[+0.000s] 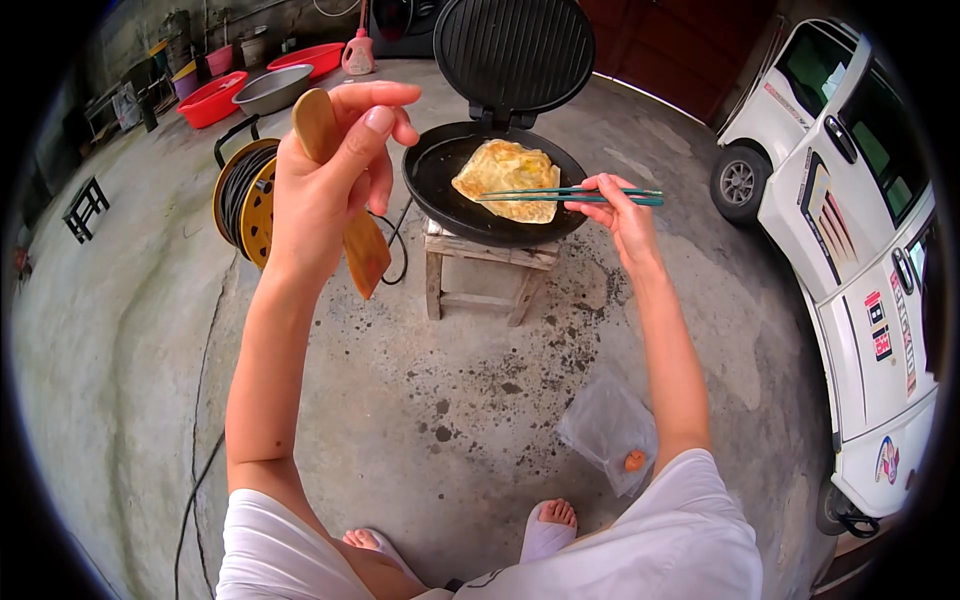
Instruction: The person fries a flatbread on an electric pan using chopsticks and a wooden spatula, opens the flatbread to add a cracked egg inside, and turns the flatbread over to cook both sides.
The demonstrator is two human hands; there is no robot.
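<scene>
My left hand (338, 165) is raised left of the pan, with a wooden spatula (366, 252) held in it, blade pointing down. Green chopsticks (530, 193) are gripped in my right hand (620, 215), and their tips lie over a folded, browned flatbread (508, 172). The flatbread rests in the black round electric griddle (432, 165), whose ridged lid (515, 55) stands upright at the back. Under the griddle is a small wooden stool (490, 256).
A yellow cable reel (257, 205) stands left of the griddle. On the floor near my feet lies a clear plastic bag (600, 425) with an orange-brown eggshell-like piece (634, 460). A white vehicle (850, 220) is at right. Red basins (212, 100) and a grey basin (272, 90) sit behind.
</scene>
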